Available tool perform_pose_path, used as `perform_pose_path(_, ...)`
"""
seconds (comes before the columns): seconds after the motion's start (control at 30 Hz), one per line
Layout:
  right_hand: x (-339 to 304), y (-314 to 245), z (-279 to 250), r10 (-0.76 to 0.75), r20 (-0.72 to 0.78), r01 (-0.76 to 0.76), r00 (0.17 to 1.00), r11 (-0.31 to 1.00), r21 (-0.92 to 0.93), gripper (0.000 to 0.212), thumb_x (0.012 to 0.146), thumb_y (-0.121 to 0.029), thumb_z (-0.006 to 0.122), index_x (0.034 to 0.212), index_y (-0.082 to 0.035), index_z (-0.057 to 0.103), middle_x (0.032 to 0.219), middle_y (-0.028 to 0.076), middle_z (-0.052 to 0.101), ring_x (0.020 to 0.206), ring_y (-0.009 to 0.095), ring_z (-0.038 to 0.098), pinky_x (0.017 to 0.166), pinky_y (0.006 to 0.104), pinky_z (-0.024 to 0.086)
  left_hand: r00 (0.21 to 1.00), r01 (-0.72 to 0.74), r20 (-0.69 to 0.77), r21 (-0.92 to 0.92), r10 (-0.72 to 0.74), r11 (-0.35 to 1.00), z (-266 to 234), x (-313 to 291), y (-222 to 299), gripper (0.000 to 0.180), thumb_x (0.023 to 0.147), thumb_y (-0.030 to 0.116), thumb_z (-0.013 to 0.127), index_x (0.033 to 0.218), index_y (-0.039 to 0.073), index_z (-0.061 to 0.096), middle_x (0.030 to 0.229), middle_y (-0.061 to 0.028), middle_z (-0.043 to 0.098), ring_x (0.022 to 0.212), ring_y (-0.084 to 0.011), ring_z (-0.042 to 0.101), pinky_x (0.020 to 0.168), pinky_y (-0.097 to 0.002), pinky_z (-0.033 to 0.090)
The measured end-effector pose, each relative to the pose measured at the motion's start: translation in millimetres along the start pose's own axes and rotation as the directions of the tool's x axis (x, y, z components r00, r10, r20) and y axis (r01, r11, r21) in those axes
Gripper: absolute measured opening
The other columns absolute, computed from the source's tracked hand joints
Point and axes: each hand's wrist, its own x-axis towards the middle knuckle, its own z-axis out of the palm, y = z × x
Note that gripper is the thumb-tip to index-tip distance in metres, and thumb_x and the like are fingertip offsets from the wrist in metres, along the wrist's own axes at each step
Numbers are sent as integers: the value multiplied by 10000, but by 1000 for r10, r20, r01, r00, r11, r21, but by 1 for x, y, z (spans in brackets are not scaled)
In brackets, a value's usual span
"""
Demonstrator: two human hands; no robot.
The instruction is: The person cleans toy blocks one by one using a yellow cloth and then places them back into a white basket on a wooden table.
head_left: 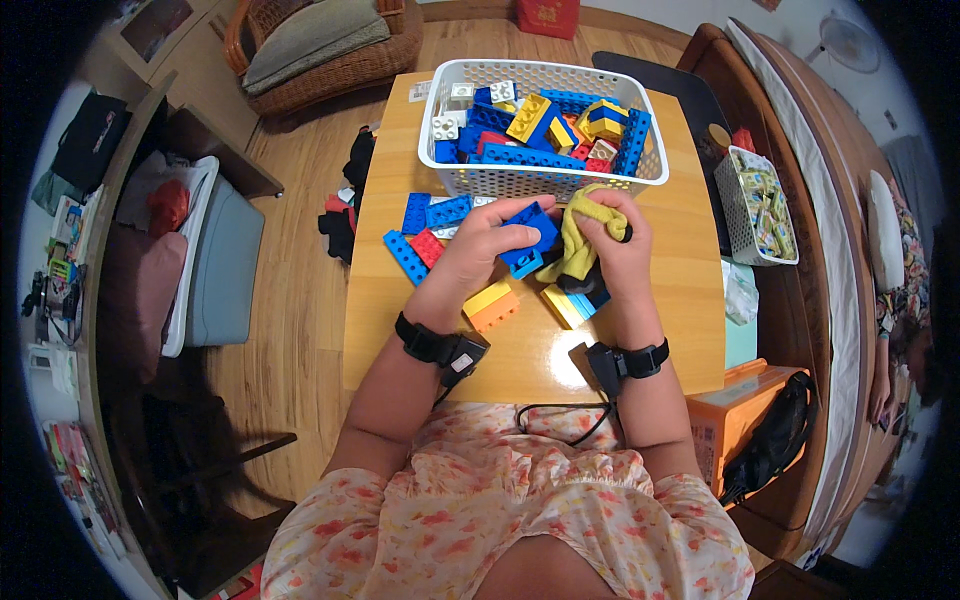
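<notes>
Your left hand [478, 248] pinches the blue brick [527, 240] over the table [665, 300], at 6 o'clock from the white basket [545, 180]. Your right hand [618, 240] grips the yellow cloth [578, 240]; turn the brick steadily so the cloth reaches every stud.

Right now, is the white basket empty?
No, the white basket is full of blue, yellow, red and white building blocks.

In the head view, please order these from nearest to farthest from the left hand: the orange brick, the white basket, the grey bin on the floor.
From the left hand:
1. Orange brick, on the table just below the hand.
2. White basket, at the table's far edge.
3. Grey bin, on the floor, far to the left.
</notes>
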Motion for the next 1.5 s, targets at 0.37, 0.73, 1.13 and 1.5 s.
perform_pose_path(0.37, -3, -6, 5, 80, 192, -91, 978, 994, 53, 188, 847, -26, 717, 1023, -23, 652, 1009, 33, 658, 939, 121, 614, 828, 277, 509, 999, 27, 18, -86, -26, 996, 2, 1, -1, 531, 842, 141, 571, 1320, -88, 531, 1147, -168, 658, 1018, -204, 663, 898, -301, 537)
perform_pose_path(0.73, -7, -13, 12, -96, 218, 133, 971, 978, -160, 261, 740, -36, 774, 976, -38, 664, 981, 79, 649, 936, 227, 627, 845, 325, 489, 993, -52, -113, -117, 39, 992, 1, 4, -6, 410, 896, 129, 492, 1260, -46, 564, 1076, -108, 657, 931, -169, 665, 831, -301, 555)
perform_pose_path(1.13, -8, -22, 17, -32, 212, 102, 977, 939, -328, 230, 735, -36, 760, 942, -55, 661, 952, 86, 654, 919, 251, 643, 817, 335, 509, 864, -260, -233, 552, 446, 793, 4, 7, -24, 320, 917, 63, 556, 1228, 5, 604, 1139, -99, 619, 1012, -164, 592, 916, -306, 472)
perform_pose_path(1.5, 0, -14, 5, 232, 26, -232, 972, 955, 185, 196, 844, -76, 718, 1019, -44, 634, 969, 17, 650, 857, 96, 609, 756, 257, 508, 982, -103, -155, 64, 112, 993, 10, -2, 1, 378, 908, 143, 506, 1234, -28, 595, 1067, -80, 645, 946, -138, 640, 813, -259, 524)
